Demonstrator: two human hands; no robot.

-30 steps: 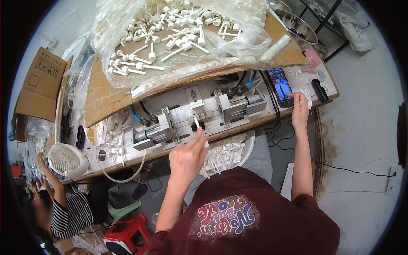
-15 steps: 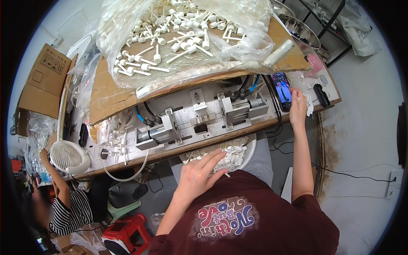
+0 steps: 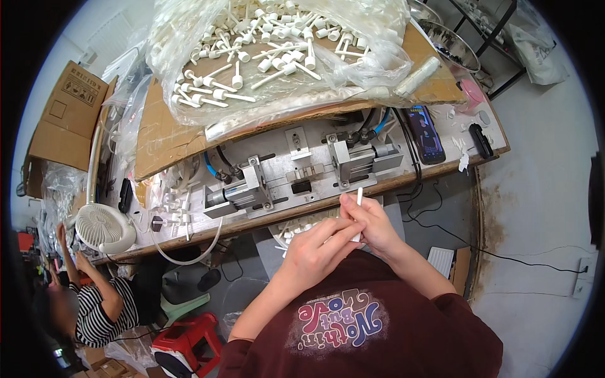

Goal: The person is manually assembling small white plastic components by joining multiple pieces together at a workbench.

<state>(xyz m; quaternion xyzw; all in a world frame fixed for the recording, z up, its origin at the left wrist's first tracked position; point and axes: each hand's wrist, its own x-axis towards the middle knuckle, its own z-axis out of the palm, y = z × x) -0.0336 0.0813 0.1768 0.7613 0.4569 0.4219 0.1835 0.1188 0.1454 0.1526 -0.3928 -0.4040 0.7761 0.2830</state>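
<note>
Both my hands are brought together over my lap, just off the table's front edge. Between them stands a slim white plastic rod (image 3: 360, 198), nearly upright, its upper end poking out above the fingers. My right hand (image 3: 377, 230) is closed round it from the right. From the left, the fingertips of my left hand (image 3: 320, 247) pinch near its lower part, which is mostly covered. Beneath my hands a tub of white plastic pieces (image 3: 296, 228) is partly hidden. A metal fixture with two cylinders (image 3: 302, 179) sits on the table just beyond.
Many white capped stems (image 3: 277, 57) lie in clear plastic on a raised cardboard sheet (image 3: 157, 138). A phone (image 3: 425, 135) and a black clip-like object (image 3: 481, 141) rest at the right. A white fan (image 3: 105, 228) stands left, near a person in stripes (image 3: 107, 309). A red stool (image 3: 189, 343) is below.
My right hand has left the phone and come down-left to meet my left hand at the white rod. My left hand has shifted slightly right. The phone's screen picture is different.
</note>
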